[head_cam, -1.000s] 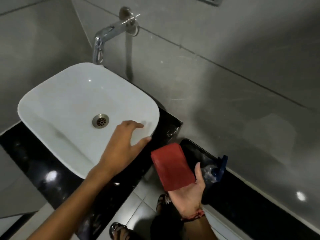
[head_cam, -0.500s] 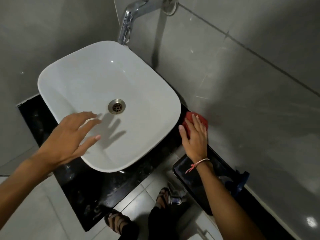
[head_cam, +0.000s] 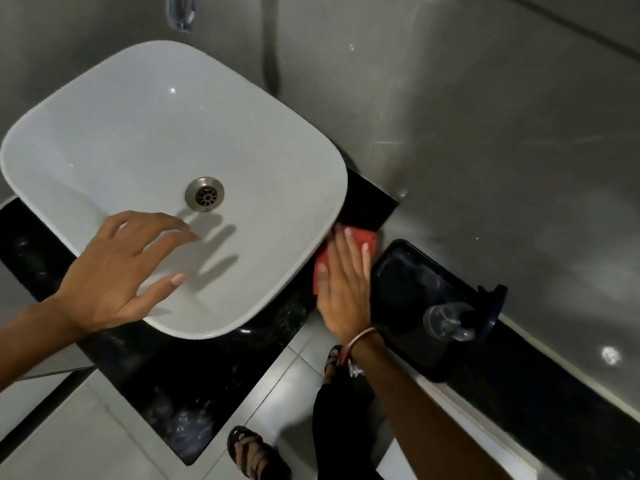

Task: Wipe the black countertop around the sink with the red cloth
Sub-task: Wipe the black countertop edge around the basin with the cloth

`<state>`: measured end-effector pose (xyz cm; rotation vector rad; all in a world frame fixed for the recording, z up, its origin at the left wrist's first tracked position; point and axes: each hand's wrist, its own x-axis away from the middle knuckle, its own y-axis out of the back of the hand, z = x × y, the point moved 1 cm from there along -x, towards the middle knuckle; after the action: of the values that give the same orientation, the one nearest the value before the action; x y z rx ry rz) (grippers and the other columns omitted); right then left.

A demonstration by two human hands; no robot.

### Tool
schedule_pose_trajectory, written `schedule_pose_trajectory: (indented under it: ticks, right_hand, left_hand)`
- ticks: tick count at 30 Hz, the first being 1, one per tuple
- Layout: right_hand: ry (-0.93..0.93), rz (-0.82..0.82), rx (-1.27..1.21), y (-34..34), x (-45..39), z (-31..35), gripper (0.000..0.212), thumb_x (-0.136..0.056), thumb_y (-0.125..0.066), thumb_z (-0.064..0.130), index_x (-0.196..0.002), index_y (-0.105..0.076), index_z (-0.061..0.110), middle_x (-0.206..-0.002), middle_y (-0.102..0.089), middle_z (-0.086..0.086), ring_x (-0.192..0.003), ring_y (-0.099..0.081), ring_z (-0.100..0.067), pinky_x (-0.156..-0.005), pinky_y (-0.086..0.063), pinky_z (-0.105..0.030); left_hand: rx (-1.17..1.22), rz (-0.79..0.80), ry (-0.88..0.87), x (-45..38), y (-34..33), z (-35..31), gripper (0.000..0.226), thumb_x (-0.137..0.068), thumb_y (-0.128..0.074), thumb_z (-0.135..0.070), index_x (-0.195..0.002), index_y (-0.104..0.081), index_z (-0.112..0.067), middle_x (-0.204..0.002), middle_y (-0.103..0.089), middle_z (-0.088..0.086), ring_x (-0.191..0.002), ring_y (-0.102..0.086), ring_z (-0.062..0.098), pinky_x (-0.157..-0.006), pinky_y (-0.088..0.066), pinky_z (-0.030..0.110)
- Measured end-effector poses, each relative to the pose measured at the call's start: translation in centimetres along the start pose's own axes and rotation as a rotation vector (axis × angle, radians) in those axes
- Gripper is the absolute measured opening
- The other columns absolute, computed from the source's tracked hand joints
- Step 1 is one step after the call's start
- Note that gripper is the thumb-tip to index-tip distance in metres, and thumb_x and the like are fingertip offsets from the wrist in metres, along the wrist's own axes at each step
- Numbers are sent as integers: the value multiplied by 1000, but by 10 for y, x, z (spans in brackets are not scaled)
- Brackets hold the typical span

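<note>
A white basin (head_cam: pixel 145 140) sits on the black countertop (head_cam: pixel 194 382). My right hand (head_cam: pixel 344 289) lies flat on the red cloth (head_cam: pixel 363 239), pressing it onto the counter strip right of the basin, close to the basin's rim. Most of the cloth is hidden under my palm and fingers. My left hand (head_cam: pixel 117 271) hovers over the basin's front edge with fingers spread, holding nothing and casting a shadow near the drain (head_cam: pixel 204 193).
A chrome tap (head_cam: pixel 180 12) juts from the grey tiled wall above the basin. A lower black ledge (head_cam: pixel 408 299) to the right carries a clear pump bottle with a dark blue head (head_cam: pixel 457 318). Sandalled feet stand on the pale floor tiles below.
My right hand brought the red cloth from the air down onto the counter right of the basin and slid it nearer the front. My left hand left the rim and hovers over the basin.
</note>
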<state>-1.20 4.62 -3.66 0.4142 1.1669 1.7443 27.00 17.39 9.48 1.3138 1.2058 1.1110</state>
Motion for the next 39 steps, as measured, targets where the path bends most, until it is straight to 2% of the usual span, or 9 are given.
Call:
schedule_pose_trajectory:
  ticks: [8, 15, 19, 24, 29, 31, 34, 37, 39]
  right_hand:
    - [1, 95, 107, 25, -67, -45, 61, -103, -39, 30, -156, -43, 1, -167, -35, -19, -158, -31, -34, -130, -14, -52]
    - [-23, 95, 69, 22, -85, -58, 65, -96, -40, 29, -156, -45, 4, -165, -40, -15, -156, -32, -33, -129, -12, -47]
    - [-70, 81, 14, 18, -55, -24, 63, -96, -44, 21, -155, -45, 2, -165, -39, -16, -157, -30, -34, -130, -16, -51]
    - [-18, 33, -27, -16, 60, 63, 53, -101, -41, 23, -136, -63, -9, -150, -56, -28, -145, -49, -41, -125, -29, -54]
    - [-23, 156, -136, -2, 99, 103, 47, -107, -50, 18, -152, -50, 3, -163, -43, -15, -157, -33, -29, -130, -6, -35]
    - [-82, 154, -272, 27, 89, 92, 38, -107, -51, 10, -143, -60, 1, -153, -56, -18, -148, -48, -32, -130, -22, -38]
    - [-116, -190, -293, 83, 59, 62, 30, -105, -48, 8, -111, -75, -2, -110, -76, -20, -107, -71, -38, -99, -53, -47]
    - [-53, -249, -178, 112, -9, 50, 34, -107, -47, 20, -99, -70, -4, -94, -69, -24, -91, -66, -41, -88, -47, -47]
    - [-109, -154, -81, 103, -62, 55, 39, -108, -51, 27, -118, -65, -7, -114, -66, -29, -112, -62, -44, -99, -39, -42]
  left_hand:
    - [-8, -26, 17, 2, 0, 0, 60, -97, -27, -52, -126, -62, -13, -127, -64, 8, -119, -59, 33, -98, -36, 49]
    - [-6, -46, 20, 2, 0, -1, 60, -95, -31, -50, -131, -59, -11, -129, -64, 11, -123, -57, 36, -99, -36, 52]
    - [-4, -109, 14, 3, 0, -3, 59, -96, -33, -49, -135, -56, -11, -132, -62, 12, -126, -55, 34, -101, -36, 51]
    - [-8, -131, 2, 6, -5, -1, 61, -97, -28, -52, -139, -50, -14, -134, -59, 11, -127, -52, 34, -103, -34, 50]
    - [10, -213, 101, 17, 7, -19, 60, -99, -31, -49, -138, -51, -8, -136, -56, 19, -128, -51, 38, -104, -33, 50]
    - [33, -349, 201, 33, 9, -37, 52, -101, -42, -41, -133, -55, -2, -130, -58, 26, -122, -54, 43, -102, -37, 51]
    - [90, -607, 97, 73, -2, -88, 34, -101, -49, -29, -108, -66, -1, -106, -67, 24, -96, -62, 39, -85, -46, 47]
    - [153, -493, -98, 89, -35, -155, 28, -101, -48, -25, -92, -68, -8, -91, -67, 14, -78, -60, 33, -68, -50, 41]
    - [170, -304, -76, 72, -63, -186, 28, -100, -52, -26, -103, -70, -6, -101, -69, 16, -86, -65, 36, -74, -55, 42]
